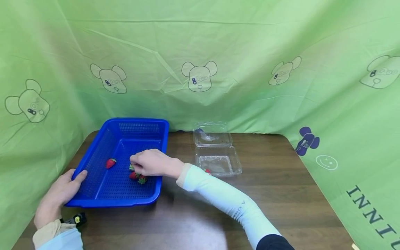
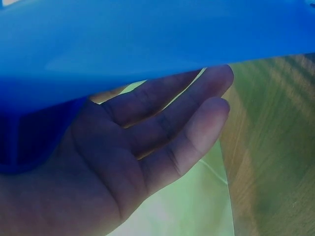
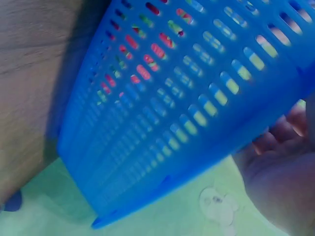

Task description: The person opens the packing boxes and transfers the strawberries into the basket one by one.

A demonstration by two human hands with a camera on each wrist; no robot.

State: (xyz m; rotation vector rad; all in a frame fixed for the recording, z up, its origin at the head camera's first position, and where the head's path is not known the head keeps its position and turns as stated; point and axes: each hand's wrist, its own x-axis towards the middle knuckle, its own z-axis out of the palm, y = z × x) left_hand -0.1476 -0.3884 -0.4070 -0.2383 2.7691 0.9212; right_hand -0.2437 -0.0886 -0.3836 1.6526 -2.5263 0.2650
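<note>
A blue slotted plastic basket [image 1: 112,194] is on the left of the table, with several strawberries in it. My left hand [image 1: 67,185] grips its left rim, thumb over the edge; in the left wrist view, the fingers [image 2: 197,135] extend below the rim. My right hand [image 1: 151,162] reaches into the basket, its fingers bent down over a cluster of strawberries [image 1: 142,179]. Green leaves show beside its fingertips, but whether it pinches a berry is hidden. One strawberry [image 1: 110,163] lies apart on the left. In the right wrist view, red and green patches show through the basket wall [image 3: 162,103].
A clear plastic clamshell box [image 1: 235,163] lies opened flat at the back of the wooden table [image 1: 281,201]. Red shows at its front edge, a strawberry [image 1: 207,171] partly hidden by my right sleeve. A green printed curtain [image 1: 243,41] hangs behind and beside the table.
</note>
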